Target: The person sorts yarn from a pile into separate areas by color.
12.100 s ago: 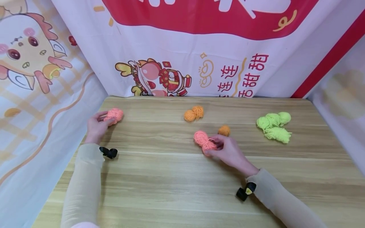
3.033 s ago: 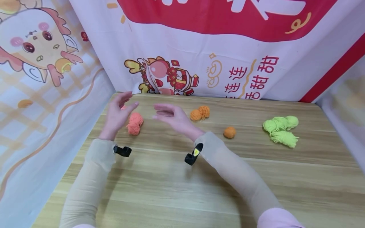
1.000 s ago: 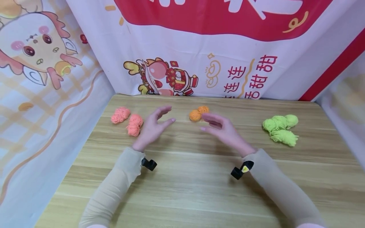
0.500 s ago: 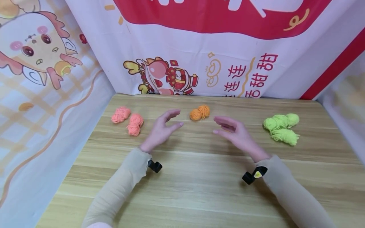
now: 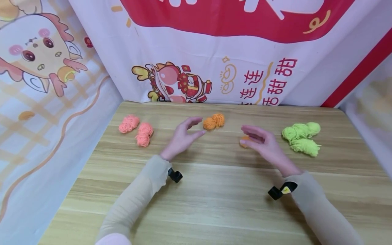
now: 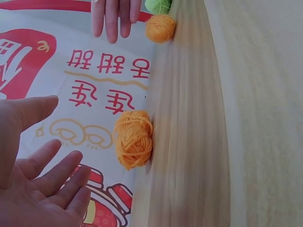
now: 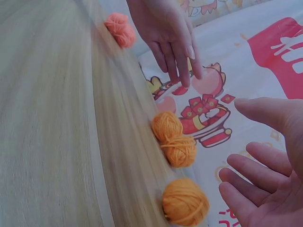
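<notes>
In the head view, my left hand (image 5: 183, 137) hovers with fingers apart, just left of a figure-eight bundle of orange yarn (image 5: 213, 121). My right hand (image 5: 265, 146) is held over the table farther right, thumb and fingers spread, holding nothing. Behind its thumb a small orange yarn ball (image 5: 243, 142) is partly hidden; the right wrist view shows that yarn ball (image 7: 185, 202) whole, apart from the palm. The left wrist view shows the orange bundle (image 6: 134, 140) beyond my left fingertips, untouched. Two pink yarn bundles (image 5: 144, 134) lie at the left.
Several lime-green yarn bundles (image 5: 301, 134) sit together at the right of the wooden table (image 5: 208, 197). A printed cloth (image 5: 196, 51) hangs along the back edge, with more cloth (image 5: 70, 126) at the left side.
Earlier each hand held a pink yarn bundle; both bundles now lie side by side at the left. Over the last second both hands, holding nothing, have drifted right.
</notes>
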`<state>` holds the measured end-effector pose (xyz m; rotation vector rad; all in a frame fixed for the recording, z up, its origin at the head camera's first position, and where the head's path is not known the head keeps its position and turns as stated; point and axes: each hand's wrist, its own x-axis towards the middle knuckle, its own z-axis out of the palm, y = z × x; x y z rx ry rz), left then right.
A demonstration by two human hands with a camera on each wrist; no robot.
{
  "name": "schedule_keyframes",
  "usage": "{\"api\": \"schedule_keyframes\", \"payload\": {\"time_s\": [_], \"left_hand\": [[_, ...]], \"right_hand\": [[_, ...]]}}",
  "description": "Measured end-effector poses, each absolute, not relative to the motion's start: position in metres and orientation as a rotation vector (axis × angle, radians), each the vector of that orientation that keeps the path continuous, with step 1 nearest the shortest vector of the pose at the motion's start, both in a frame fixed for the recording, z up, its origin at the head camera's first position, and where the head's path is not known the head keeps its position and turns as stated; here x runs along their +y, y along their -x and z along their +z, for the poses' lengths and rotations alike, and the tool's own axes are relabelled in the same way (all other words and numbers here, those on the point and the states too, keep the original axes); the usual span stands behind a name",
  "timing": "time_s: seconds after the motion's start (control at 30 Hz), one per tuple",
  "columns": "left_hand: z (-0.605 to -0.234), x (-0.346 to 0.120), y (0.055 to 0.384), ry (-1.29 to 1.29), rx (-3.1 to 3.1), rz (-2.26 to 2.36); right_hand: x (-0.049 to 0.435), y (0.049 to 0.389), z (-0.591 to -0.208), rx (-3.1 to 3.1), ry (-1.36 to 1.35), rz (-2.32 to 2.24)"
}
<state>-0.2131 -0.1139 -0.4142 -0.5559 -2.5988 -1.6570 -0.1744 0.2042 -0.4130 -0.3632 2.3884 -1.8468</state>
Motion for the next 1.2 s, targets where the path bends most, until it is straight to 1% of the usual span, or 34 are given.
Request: {"api": "schedule_keyframes", "payload": {"time_s": [0.33, 0.7, 0.93, 1.2], "left_hand": [[-0.418, -0.100, 0.229, 0.574, -2.584, -1.656], [-0.417, -0.093, 0.242, 0.530, -2.584, -1.718], [-0.416, -0.088, 0.252, 0.539, -2.593, -1.668], [-0.418, -0.076, 0.264, 0.526, -2.609, -1.688]], "right_hand": [[0.221, 0.177, -0.413, 2.481, 0.360, -1.791], [0.226, 0.183, -0.416, 2.512, 0.333, -1.766], [0.230, 0.187, -0.421, 2.520, 0.295, -1.711], [0.231, 0.190, -0.428, 2.510, 0.265, -1.679]]}}
